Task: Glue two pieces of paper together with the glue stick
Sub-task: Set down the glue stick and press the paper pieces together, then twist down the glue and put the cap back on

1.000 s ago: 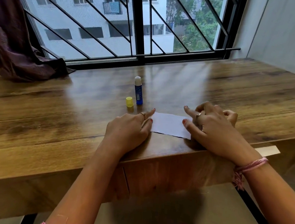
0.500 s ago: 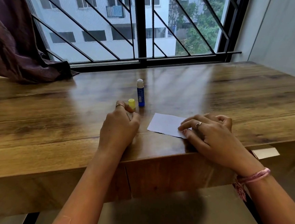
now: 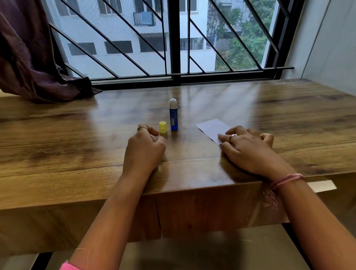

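A blue glue stick (image 3: 173, 115) stands upright and uncapped on the wooden table (image 3: 65, 138), its white tip showing. Its yellow cap (image 3: 162, 126) stands just left of it. My left hand (image 3: 144, 148) rests on the table right before the cap, fingers curled and slightly apart, holding nothing. A white paper (image 3: 212, 126) lies to the right of the glue stick, turned at an angle. My right hand (image 3: 246, 149) lies on the paper's near right part, fingertips pressing it down and hiding that part.
A dark curtain (image 3: 28, 61) drapes onto the table's back left. A barred window (image 3: 176, 48) runs along the far edge and a wall (image 3: 348, 42) closes the right side. A pale strip (image 3: 321, 185) sticks out below the front edge at right.
My left hand left the paper and moved left to the yellow cap. My right hand slid the paper to the right and turned it.
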The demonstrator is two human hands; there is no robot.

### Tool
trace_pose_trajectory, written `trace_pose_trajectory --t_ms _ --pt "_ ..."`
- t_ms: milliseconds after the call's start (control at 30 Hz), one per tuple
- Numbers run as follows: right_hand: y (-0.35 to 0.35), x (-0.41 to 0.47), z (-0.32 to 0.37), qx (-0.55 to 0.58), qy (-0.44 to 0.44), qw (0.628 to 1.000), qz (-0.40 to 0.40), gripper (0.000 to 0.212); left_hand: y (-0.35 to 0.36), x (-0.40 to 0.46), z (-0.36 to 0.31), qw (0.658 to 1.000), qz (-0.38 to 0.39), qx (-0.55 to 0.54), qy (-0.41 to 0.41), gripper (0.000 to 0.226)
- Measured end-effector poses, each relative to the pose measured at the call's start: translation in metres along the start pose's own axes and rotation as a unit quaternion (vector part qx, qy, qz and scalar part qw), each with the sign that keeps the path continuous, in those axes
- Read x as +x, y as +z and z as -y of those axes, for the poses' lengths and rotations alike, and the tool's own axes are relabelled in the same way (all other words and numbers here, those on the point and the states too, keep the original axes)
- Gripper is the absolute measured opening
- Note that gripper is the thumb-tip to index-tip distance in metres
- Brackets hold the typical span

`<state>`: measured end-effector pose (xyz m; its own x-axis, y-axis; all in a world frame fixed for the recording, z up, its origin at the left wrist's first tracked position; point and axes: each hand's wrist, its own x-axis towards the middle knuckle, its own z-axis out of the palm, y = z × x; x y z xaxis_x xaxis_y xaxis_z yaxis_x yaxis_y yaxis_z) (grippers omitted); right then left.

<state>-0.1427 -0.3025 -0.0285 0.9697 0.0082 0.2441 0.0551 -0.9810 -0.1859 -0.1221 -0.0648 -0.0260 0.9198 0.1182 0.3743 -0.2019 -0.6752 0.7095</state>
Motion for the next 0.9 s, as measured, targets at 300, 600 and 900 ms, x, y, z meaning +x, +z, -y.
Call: trace_pose_trajectory --t_ms 300,600,900 --pt "0.003 0.015 0.008 -0.036 0.020 0.999 0.025 0.050 0.001 0.010 0.004 0.999 0.026 -0.005 -0.020 0.017" --pt "-0.025 0.042 0.016 0.080 -0.018 0.992 -0.100 0.032 0.004 0.031 -0.009 0.997 -0.015 0.031 0.070 0.046" --pt "-0.014 0.074 0.027 0.171 -0.058 0.974 -0.134 0.018 0.021 0.081 -0.024 0.987 0.041 0.133 0.076 0.070"
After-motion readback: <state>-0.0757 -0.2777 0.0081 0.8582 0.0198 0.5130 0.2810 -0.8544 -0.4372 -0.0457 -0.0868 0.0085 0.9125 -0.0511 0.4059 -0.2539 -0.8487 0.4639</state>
